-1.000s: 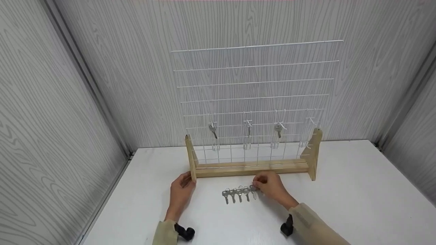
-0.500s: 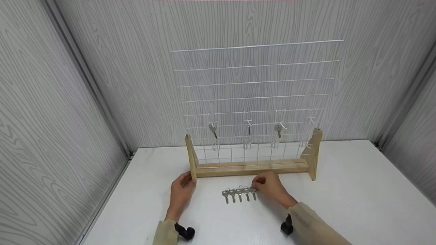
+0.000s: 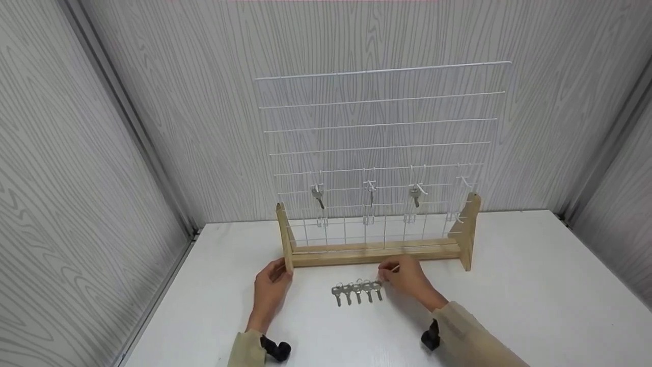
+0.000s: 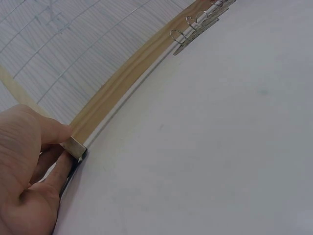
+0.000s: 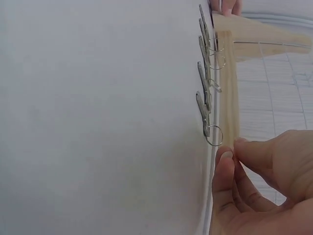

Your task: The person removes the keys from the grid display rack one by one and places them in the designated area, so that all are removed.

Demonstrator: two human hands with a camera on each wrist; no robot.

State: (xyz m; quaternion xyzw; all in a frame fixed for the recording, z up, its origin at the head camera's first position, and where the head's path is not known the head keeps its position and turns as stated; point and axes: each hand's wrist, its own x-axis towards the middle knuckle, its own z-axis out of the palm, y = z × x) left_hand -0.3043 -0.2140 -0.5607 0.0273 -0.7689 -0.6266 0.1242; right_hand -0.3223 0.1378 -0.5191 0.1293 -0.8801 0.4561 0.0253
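Note:
My left hand (image 3: 271,288) grips the left wooden foot of a white wire grid display stand (image 3: 374,253); in the left wrist view its fingers lie on both sides of the foot's end (image 4: 74,147). Several silver keys (image 3: 358,292) lie side by side on the white table before the stand, each with a ring. My right hand (image 3: 407,278) is beside the rightmost key (image 3: 377,288). In the right wrist view, that key's ring (image 5: 214,136) shows whole just off the fingertips, and the fingers are loosely bent with nothing visibly between them.
Three keys hang on the grid's upper hooks: a left one (image 3: 318,195), a middle one (image 3: 371,195) and a right one (image 3: 415,195). A bare hook (image 3: 463,182) is at far right, with more hooks (image 3: 369,220) below. Grey wood-pattern panels (image 3: 204,102) enclose the table.
The rightmost key, earlier at the right fingertips and tilted, now lies lined up with the others. My right hand has let go of it and drawn slightly away. My left hand stays put.

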